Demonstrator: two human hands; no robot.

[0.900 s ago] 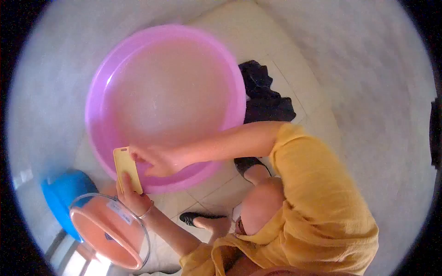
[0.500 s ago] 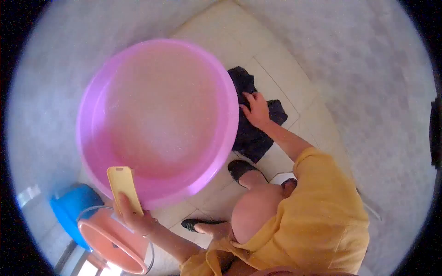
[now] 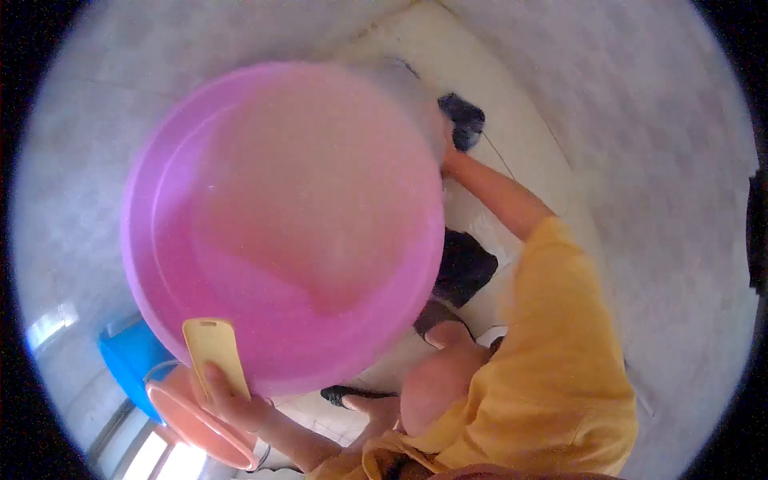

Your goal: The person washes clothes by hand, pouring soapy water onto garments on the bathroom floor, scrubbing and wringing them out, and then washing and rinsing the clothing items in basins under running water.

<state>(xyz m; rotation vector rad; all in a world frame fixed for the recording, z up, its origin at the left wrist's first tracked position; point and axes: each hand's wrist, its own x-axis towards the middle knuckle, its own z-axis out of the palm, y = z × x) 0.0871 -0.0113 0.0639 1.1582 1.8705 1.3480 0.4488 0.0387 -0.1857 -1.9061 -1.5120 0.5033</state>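
My left hand (image 3: 234, 404) is closed around a flat yellow phone-like object (image 3: 213, 346) in front of the near-left rim of a large pink basin (image 3: 152, 264). Cloudy water (image 3: 312, 176) fills much of the basin, its edge slanting towards the upper right. At the basin's right rim, my right hand (image 3: 445, 142) is blurred and closed on the rim, its fingers partly hidden. Beside the basin lie dark cloth (image 3: 466, 268) and another dark piece (image 3: 464, 122) just beyond my right hand.
An orange bucket (image 3: 200, 424) with a clear rim-like handle stands at the lower left, beside a blue basin (image 3: 132, 368). My feet in dark shoes (image 3: 352, 395) are on the tiled floor (image 3: 512, 160) near the pink basin.
My right hand has moved from the dark cloth up to the basin's rim. The basin has tilted, and its water has shifted to the upper right. The dark cloth now shows in separate parts.
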